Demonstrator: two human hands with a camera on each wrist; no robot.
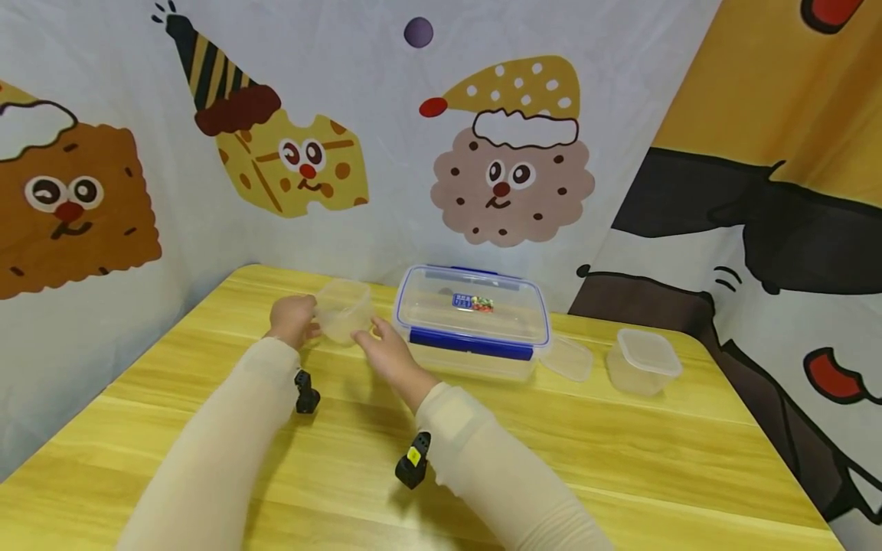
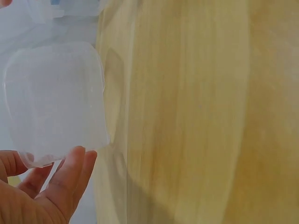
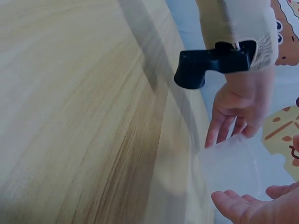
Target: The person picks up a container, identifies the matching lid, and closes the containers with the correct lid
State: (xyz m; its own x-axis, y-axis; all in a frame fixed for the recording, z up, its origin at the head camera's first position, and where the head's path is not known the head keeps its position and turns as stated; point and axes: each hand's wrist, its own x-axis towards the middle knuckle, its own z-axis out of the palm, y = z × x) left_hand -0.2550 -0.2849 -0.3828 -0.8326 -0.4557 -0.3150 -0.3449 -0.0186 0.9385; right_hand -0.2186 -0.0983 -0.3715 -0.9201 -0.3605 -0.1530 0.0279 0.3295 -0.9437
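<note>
A small clear plastic container (image 1: 343,310) is at the table's back left. My left hand (image 1: 292,318) grips its left side, fingers along the wall and thumb at the rim (image 2: 32,166). On the opposite side, my right hand (image 1: 387,348) has its thumb and fingers spread near the container wall. The left wrist view catches only a bit of the right hand (image 2: 5,3), away from the container. In the right wrist view, the right hand (image 3: 261,207) reaches from below toward the container (image 3: 229,170), its fingers mostly straight.
A large clear box with a blue-edged lid and blue latch (image 1: 472,344) stands at the back centre. Right of it lies a loose translucent lid (image 1: 568,358). Farther right is a small lidded container (image 1: 642,362). A printed cloth (image 1: 396,191) hangs behind the wooden table (image 1: 620,474).
</note>
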